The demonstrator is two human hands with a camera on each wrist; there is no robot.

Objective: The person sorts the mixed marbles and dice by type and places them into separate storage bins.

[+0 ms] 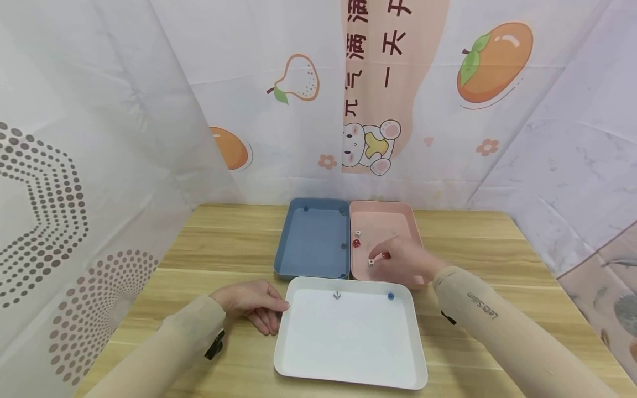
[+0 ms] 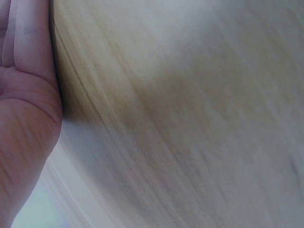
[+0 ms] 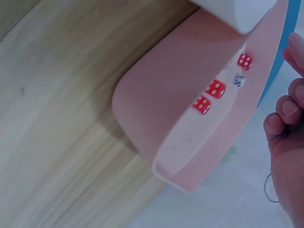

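My right hand (image 1: 405,258) hovers over the pink tray (image 1: 380,207), its fingers loosely bent. Nothing shows between its fingertips (image 3: 297,42) in the right wrist view. Below it in the tray lie several small dice, among them a white die (image 1: 371,262), a red die (image 1: 356,243) and a white die with blue pips (image 3: 239,80). My left hand (image 1: 254,303) rests on the table at the left side of the white tray (image 1: 348,342), thumb at the rim and fingers relaxed. Inside the white tray are a white die (image 1: 337,295) and a blue die (image 1: 390,296).
A blue tray (image 1: 316,243) stands behind the white one and left of the pink tray, with several small dark blue dice along its edges. All three trays sit close together on the wooden table (image 1: 224,237). Printed curtains (image 1: 239,110) hang behind the table.
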